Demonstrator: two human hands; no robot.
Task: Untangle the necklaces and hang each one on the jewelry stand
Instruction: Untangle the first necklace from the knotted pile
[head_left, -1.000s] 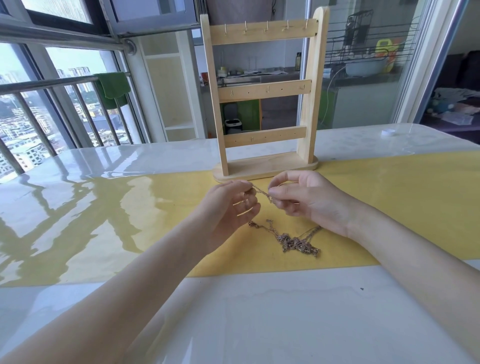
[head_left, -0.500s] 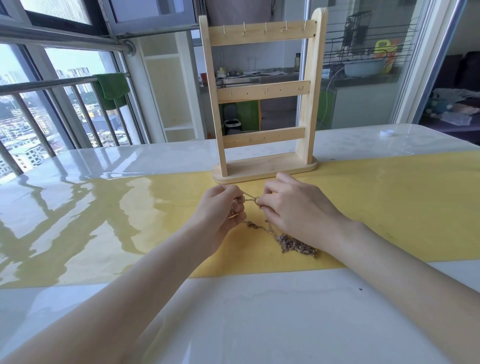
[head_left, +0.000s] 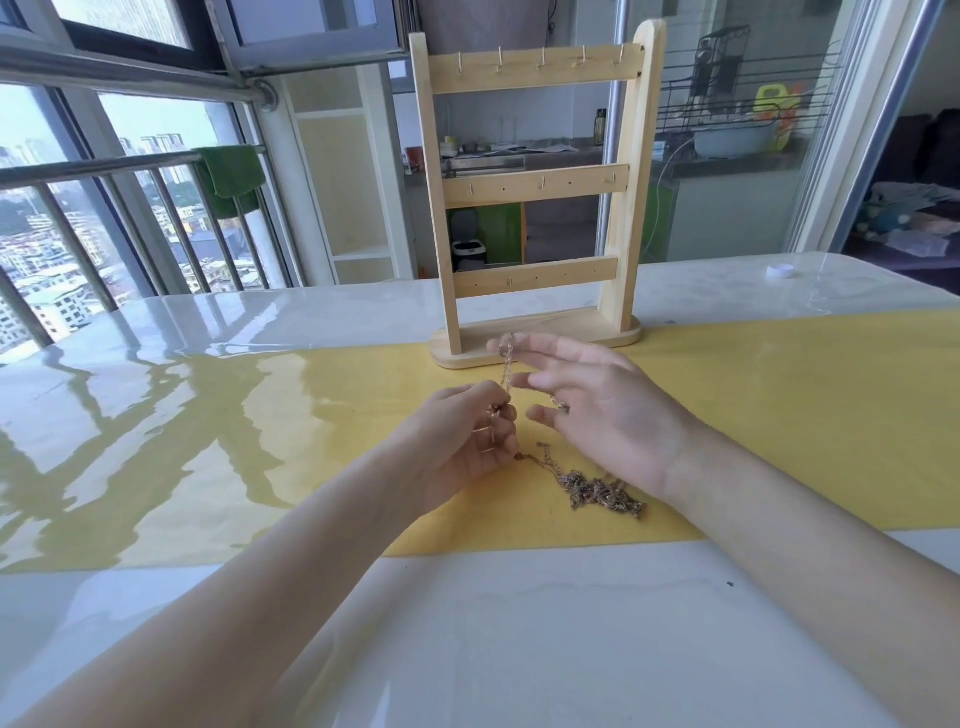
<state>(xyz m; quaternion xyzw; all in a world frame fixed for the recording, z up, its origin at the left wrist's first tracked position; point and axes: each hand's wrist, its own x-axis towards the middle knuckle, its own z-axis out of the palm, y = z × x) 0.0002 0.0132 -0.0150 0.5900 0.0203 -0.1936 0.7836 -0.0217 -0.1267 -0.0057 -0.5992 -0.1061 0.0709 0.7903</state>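
While the left hand (head_left: 470, 441) pinches a length of chain (head_left: 506, 364) with its fingers curled round it, the right hand (head_left: 597, 410) has its fingers spread and nearly straight, the chain draped over the forefinger at centre frame and another bit of chain lying against the lower fingers; whether any of those fingers actually nips the chain I cannot tell; the two hands sit just beside each other, apart by a narrow gap. The rest of the necklaces (head_left: 597, 488) lie in a knotted heap on the yellow runner (head_left: 779, 415), below the right hand and near its wrist, with a strand running from the heap up towards the left hand. The jewelry stand (head_left: 537, 208) stands upright at upper centre, just beyond the fingertips, its hooks (head_left: 540, 57) all bare, so nothing is hung yet.

The likely trouble, as I judge it: a strand drawn upward while the heap is not held down could cinch the knot tighter rather than loosen it; the whole clump may lift and drag across the runner; the loop resting loosely on the spread fingers could slide off and drop back into the tangle; fine links may kink or snap under a sharp pull; and the stand is close enough that a wide gesture might knock it on the glossy worktop (head_left: 467, 649).
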